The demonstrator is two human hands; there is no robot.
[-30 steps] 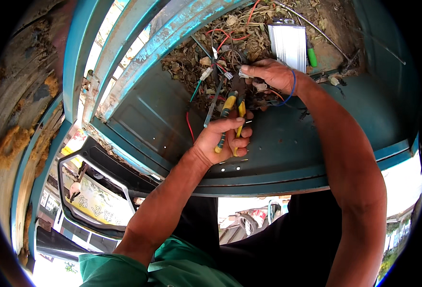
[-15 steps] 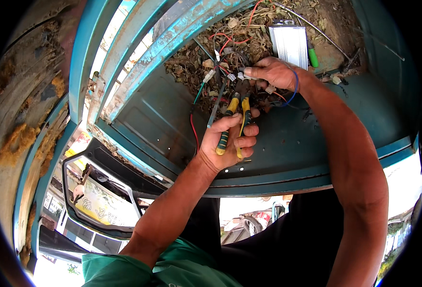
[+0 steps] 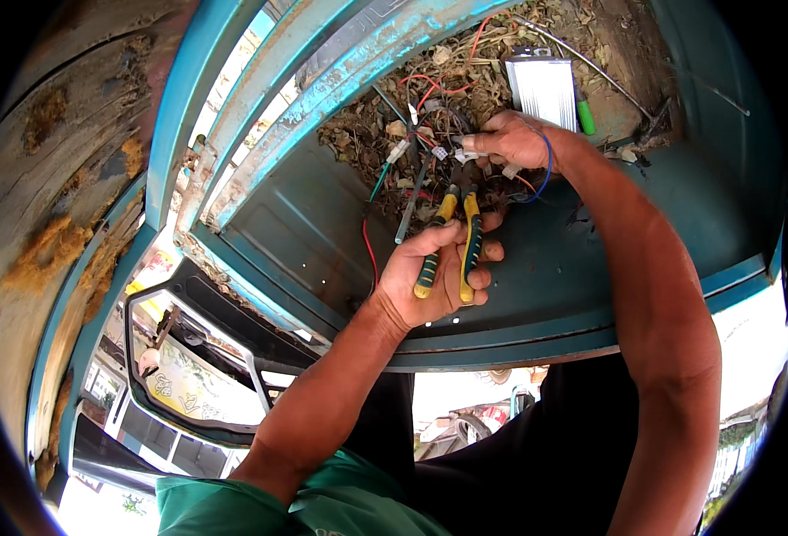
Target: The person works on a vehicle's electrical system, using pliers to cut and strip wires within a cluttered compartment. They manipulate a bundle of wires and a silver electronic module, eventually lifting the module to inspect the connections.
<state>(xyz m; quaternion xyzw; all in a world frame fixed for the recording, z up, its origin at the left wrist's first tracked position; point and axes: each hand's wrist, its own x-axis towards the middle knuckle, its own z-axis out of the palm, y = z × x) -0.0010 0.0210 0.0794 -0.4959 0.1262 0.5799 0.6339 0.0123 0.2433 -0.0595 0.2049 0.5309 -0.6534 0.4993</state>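
My left hand [image 3: 412, 277] is wrapped round pliers [image 3: 472, 223] with yellow and dark green handles, which are slightly spread. Their dark jaws point away from me and sit right by my right hand [image 3: 521, 143]. Between thumb and fingers, my right hand pinches a small white wire connector [image 3: 471, 154]; its far side is hidden by the fingers. Just left of it lies another white plug [image 3: 439, 154], and further left a white connector [image 3: 398, 150] joins green and red wires. A blue wire [image 3: 550, 161] loops beside my right wrist.
Dry leaves [image 3: 358, 134] and loose red wire [image 3: 430, 85] cover the far part of the teal metal compartment [image 3: 546, 259]. Beyond my right hand are a silver finned box [image 3: 541, 94], a green handle [image 3: 585, 116] and a long metal rod [image 3: 591, 64]. A rusty teal frame [image 3: 322, 98] borders the left.
My left hand has shifted slightly to the right with the pliers, whose handles now lean more to the right. My right hand stays at the connector. The whole view has shifted a little.
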